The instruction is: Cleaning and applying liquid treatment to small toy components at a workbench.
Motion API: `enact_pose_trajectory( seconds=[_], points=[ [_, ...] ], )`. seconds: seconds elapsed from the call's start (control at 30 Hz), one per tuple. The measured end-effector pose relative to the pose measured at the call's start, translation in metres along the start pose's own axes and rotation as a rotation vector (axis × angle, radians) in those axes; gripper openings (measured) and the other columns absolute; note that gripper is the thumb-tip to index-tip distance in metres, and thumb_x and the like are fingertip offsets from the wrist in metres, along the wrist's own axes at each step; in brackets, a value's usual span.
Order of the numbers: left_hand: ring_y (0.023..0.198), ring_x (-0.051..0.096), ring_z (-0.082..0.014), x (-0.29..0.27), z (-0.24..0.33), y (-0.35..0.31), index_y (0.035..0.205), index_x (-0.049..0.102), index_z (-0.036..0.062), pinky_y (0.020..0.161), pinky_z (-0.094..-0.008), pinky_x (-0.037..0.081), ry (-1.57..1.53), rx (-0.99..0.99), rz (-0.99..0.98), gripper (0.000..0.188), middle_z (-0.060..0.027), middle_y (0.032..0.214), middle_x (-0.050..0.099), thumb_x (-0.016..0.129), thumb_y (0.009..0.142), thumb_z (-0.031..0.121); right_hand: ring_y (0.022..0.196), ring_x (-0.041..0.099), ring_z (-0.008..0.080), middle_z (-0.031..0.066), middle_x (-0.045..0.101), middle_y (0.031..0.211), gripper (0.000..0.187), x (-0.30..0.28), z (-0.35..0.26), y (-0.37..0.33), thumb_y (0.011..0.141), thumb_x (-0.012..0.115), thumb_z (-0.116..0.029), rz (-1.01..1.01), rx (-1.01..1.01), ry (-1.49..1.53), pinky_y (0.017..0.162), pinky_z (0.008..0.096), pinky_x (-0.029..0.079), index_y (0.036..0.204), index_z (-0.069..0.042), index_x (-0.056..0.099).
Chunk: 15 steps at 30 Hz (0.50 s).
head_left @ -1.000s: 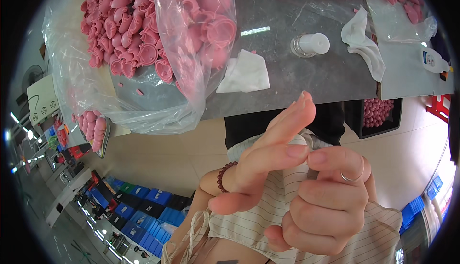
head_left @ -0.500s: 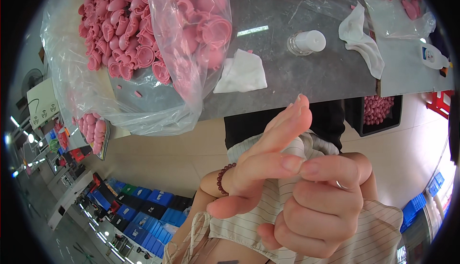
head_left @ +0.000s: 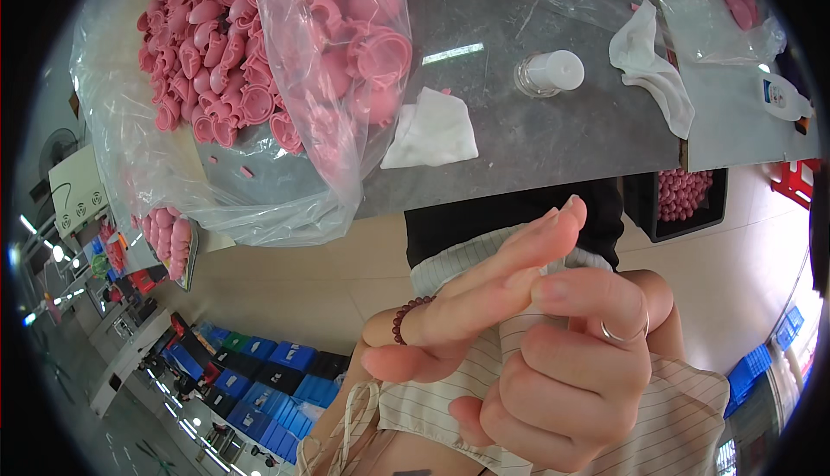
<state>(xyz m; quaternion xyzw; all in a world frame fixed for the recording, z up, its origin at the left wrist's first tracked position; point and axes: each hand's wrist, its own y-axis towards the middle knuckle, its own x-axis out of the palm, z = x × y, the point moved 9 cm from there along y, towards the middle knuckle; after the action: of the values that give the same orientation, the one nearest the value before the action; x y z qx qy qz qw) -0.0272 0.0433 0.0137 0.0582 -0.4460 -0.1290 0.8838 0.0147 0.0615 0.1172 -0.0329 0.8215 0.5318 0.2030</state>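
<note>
Hands together out over your lap, index fingers meeting at the tips: left hand (head_left: 471, 299) from one side, right hand (head_left: 575, 359) from the other. Beyond them, just inside the front edge of the grey table (head_left: 536, 143), lies your folded white cloth (head_left: 432, 134), with the bulging clear bag (head_left: 259, 217) of pink shells (head_left: 206, 37) beside it. Light, limp stuff, that cloth, by the look of it; nothing to break, so a pinch at a corner should lift it. Farther back sits the white-capped clear jar (head_left: 553, 71), probably smooth and slippery; you'd want your grip around its body. Those shells look light, rubbery and forgiving, with rims offering the easiest hold. Back to you: left hand opened out, fingers long, thumb well clear; right hand curled, index pushed forward. Anything tiny between those fingertips, or tucked under the folded fingers? Can't tell from this angle.
</note>
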Motion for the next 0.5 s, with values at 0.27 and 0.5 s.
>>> enact_pose_trajectory(
  seconds=[0.27, 0.5],
  points=[
    [0.126, 0.009, -0.0186, -0.001, 0.002, 0.034, 0.131, 0.013, 0.0056, 0.099, -0.0337, 0.013, -0.033, -0.219, -0.143, 0.056, -0.0154, 0.138, 0.0, 0.019, 0.09, 0.042, 0.048, 0.039, 0.0122, -0.0028, 0.037, 0.048, 0.029, -0.017, 0.028, 0.001, 0.065, 0.057, -0.024, -0.04, 0.143, 0.346, 0.067, 0.035, 0.041, 0.046, -0.012, 0.038],
    [0.127, 0.01, -0.0332, 0.001, 0.034, 0.037, 0.134, 0.01, 0.0198, 0.1, -0.0484, 0.014, -0.24, 0.146, -0.287, 0.056, -0.0079, 0.139, 0.006, 0.03, 0.087, 0.045, 0.058, 0.044, 0.0167, 0.0053, 0.047, 0.069, 0.023, -0.013, 0.081, -0.023, 0.075, 0.054, -0.028, -0.166, 0.488, 0.508, 0.063, 0.0344, 0.044, 0.073, -0.005, 0.052]
  ],
)
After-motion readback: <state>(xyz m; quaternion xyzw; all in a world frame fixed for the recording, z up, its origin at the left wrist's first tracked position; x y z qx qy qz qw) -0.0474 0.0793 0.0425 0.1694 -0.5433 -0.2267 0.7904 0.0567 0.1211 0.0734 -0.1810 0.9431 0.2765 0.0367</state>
